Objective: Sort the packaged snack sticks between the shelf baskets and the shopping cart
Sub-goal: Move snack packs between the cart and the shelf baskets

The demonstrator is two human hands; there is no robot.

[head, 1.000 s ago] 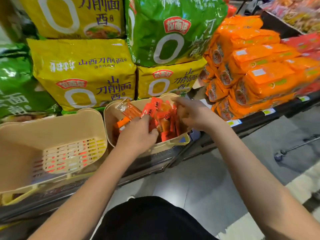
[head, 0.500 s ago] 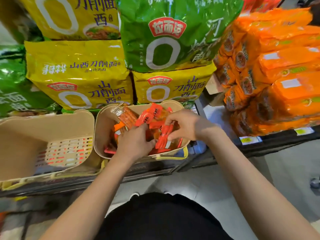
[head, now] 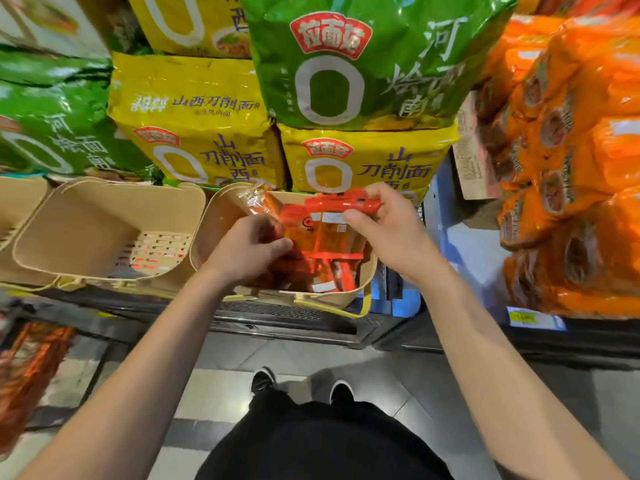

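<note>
Your left hand [head: 247,249] reaches down into the right-hand basket [head: 360,289], fingers curled round a clutch of snack sticks [head: 263,206] whose crinkled clear-and-orange wrapper ends poke up past your knuckles. Your right hand [head: 388,230] hovers above the same basket, thumb and fingers pinching a red packet [head: 341,204] held level near the back rim.

Going left to right: at the far left edge you see a sliver of 1 more beige basket [head: 17,202]. Next to it sits the middle basket [head: 104,216], smooth beige plastic with rounded corners and a slotted floor; nothing lies inside it. Touching its right wall is the right-hand basket, the same beige shape with a yellow band along its front rim. It holds a loose heap of loose snack sticks [head: 329,258], slim glossy orange and red wrappers lying at mixed angles, some with white labels.

Behind the baskets, yellow noodle bags [head: 197,133] of shiny crinkled film are stacked, with a green noodle bag [head: 363,64] resting on top of them. On the right, orange multipacks [head: 571,168] are piled on a dark shelf [head: 588,334] carrying a price tag [head: 533,318]. At the lower left, blurred orange packets [head: 27,372] sit in what looks like wire mesh.
</note>
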